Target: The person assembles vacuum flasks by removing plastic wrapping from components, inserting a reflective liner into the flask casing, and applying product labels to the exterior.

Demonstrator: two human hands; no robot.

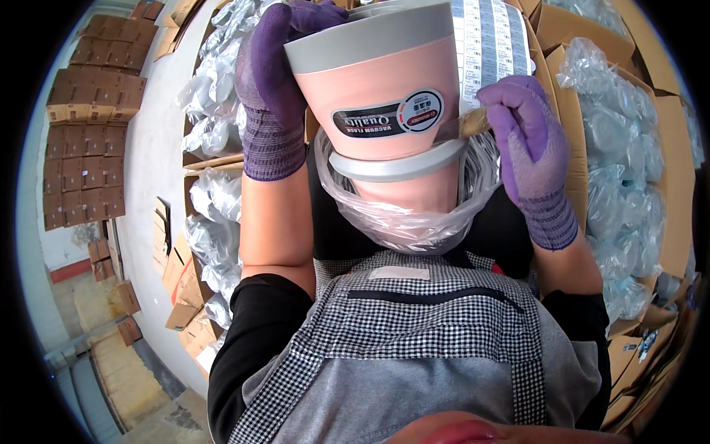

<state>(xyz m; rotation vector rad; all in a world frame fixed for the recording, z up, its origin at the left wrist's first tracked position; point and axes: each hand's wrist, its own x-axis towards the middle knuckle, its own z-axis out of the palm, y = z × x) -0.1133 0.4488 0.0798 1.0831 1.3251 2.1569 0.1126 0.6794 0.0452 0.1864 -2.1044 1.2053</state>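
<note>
My left hand [270, 66], in a purple knitted glove, is wrapped round the grey end of a pink vacuum flask [384, 81] at its left side. The flask carries a dark oval label that reads upside down from here. Just below it, a pink body with a grey rim [399, 164] sits inside a clear plastic bag [429, 238] between my thighs; I cannot tell whether the two are joined. My right hand [529, 133], gloved alike, pinches a brown-handled scraper-like tool [473, 123]. Its flat end touches or nearly touches the flask's right side, by the label.
A sheet of printed labels [497, 44] lies behind the flask. Open cartons of plastic-wrapped items stand on the left [214, 214] and right [617, 148]. Stacked brown boxes [85, 155] rise at the far left. Flattened cardboard [181, 277] lies on the floor.
</note>
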